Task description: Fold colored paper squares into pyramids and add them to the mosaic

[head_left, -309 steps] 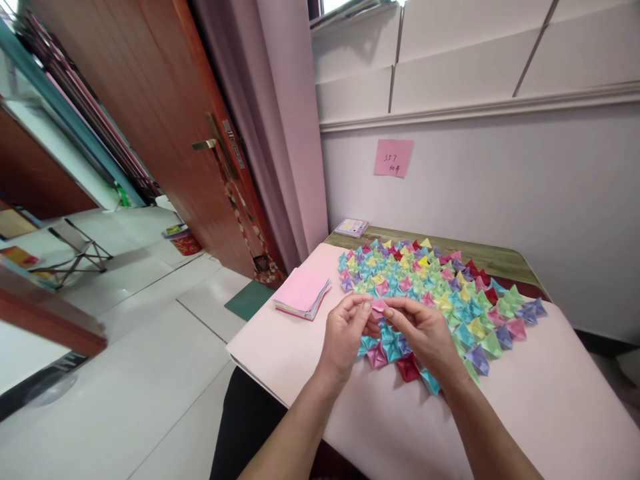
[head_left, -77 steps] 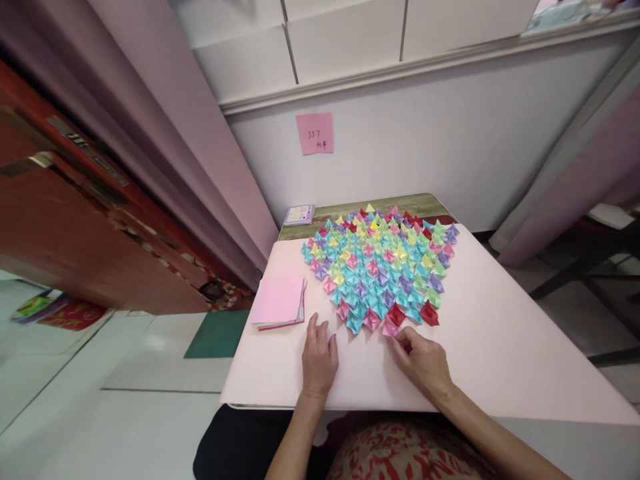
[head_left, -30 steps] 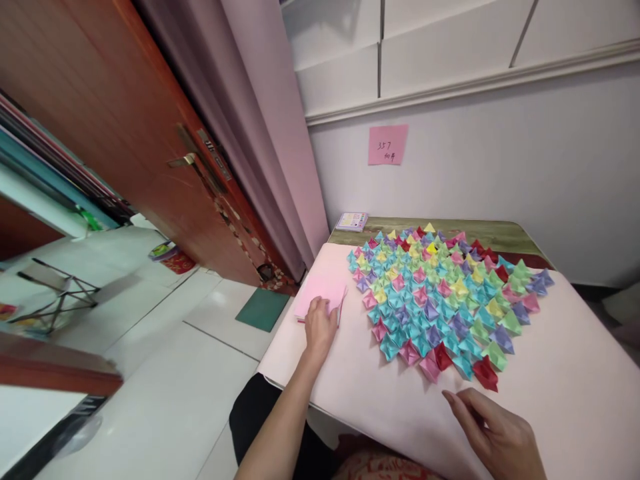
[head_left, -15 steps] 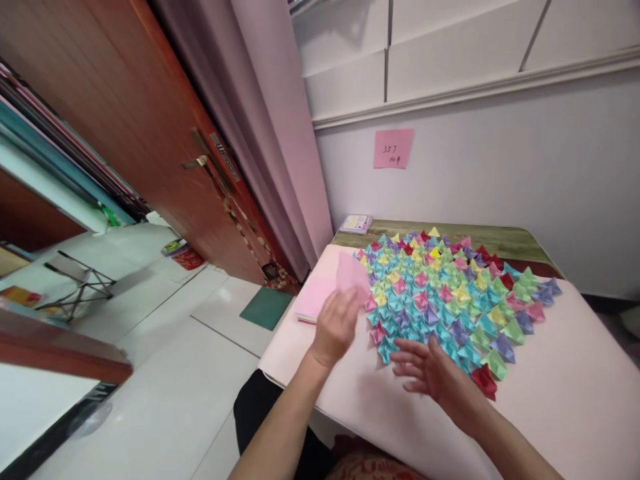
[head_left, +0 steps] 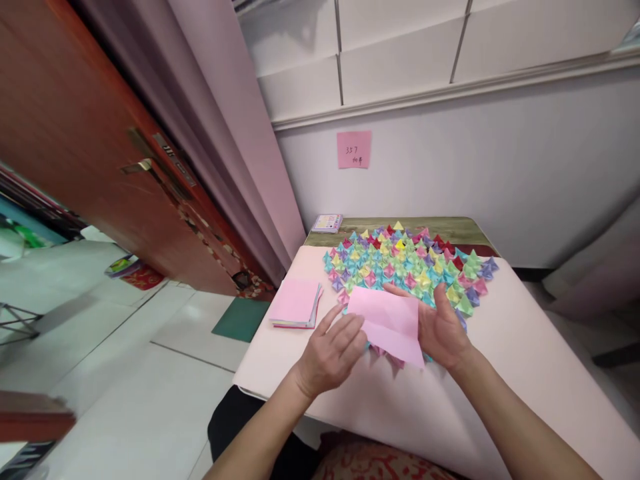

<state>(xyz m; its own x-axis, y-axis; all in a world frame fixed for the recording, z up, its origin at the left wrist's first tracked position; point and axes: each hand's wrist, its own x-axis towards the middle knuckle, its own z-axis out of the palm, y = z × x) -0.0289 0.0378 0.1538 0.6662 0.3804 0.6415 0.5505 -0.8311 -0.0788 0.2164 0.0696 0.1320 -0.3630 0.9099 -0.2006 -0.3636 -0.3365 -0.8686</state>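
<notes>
A pink sheet of origami paper, bent along a line across its middle, is up in front of me over the table. My left hand grips its left edge, fingers together along the paper. My right hand is at the sheet's right edge, thumb raised and apart, some fingers hidden behind the paper. Beyond the sheet lie many small folded paper pieces in blue, green, yellow, pink, purple and red. To the left of my left hand rests a stack of coloured paper, pink on top.
The table has a pale pink cover and a wood-patterned far strip. A small printed packet lies at the far left corner. Behind is a wall with a pink note. A curtain and a brown door stand left.
My left hand has carried the pink sheet from the stack rightwards, in front of my right hand. My right hand has come up to the sheet's edge. The view has turned right.
</notes>
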